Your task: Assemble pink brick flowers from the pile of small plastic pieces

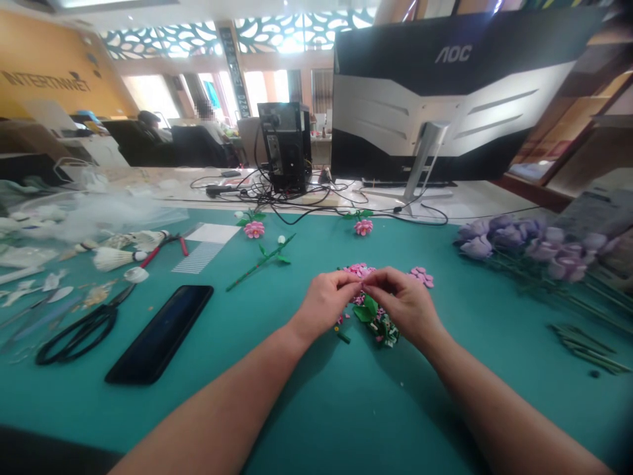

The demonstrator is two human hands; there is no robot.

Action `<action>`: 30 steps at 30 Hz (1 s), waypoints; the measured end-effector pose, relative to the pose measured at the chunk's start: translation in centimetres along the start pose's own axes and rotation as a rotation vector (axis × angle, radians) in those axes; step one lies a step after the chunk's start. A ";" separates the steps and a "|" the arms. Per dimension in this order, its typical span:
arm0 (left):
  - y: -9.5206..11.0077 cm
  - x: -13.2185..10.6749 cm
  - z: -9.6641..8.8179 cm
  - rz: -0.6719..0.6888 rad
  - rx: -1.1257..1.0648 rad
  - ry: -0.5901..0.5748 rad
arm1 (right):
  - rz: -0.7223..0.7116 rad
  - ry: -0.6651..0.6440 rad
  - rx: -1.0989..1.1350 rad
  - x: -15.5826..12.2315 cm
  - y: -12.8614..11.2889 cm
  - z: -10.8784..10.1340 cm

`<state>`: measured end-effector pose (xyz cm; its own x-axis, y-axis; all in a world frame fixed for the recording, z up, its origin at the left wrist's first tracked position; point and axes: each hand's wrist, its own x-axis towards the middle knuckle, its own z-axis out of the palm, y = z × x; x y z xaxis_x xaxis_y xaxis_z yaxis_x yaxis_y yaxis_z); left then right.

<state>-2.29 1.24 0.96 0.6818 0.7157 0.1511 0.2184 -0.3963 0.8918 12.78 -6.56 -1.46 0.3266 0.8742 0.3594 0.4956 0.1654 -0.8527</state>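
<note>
My left hand [326,303] and my right hand [403,303] meet at the fingertips over the teal mat [297,409], both pinched on a tiny piece too small to name. Under them lies a heap of small pink and green parts [378,323] with a green leaf. Pink petal pieces [359,269] lie just beyond the fingers, and another pink cluster [421,276] sits to their right. Two finished pink flowers [254,229] [363,227] stand farther back. A green stem with leaves [260,262] lies left of centre.
A black phone [161,333] and black scissors [79,330] lie at the left, with shuttlecocks [116,257] and red-handled pliers [165,245] behind. Purple roses [534,247] and loose green stems [588,349] occupy the right. A monitor back [445,99] and cables stand beyond the mat.
</note>
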 end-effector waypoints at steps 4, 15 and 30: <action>0.0 -0.1 0.2 0.039 0.047 0.010 | 0.019 -0.002 0.003 0.1 0.2 -0.1; -0.1 -0.4 0.3 0.252 0.205 0.046 | 0.076 -0.030 0.117 0.2 0.3 -0.2; -0.6 -0.5 0.7 0.417 0.422 0.056 | 0.131 -0.061 0.164 0.3 -0.2 -0.6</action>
<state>-2.33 0.71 0.07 0.7346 0.4749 0.4846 0.2065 -0.8368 0.5070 13.25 -6.58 -0.95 0.3277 0.9184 0.2215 0.3128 0.1158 -0.9427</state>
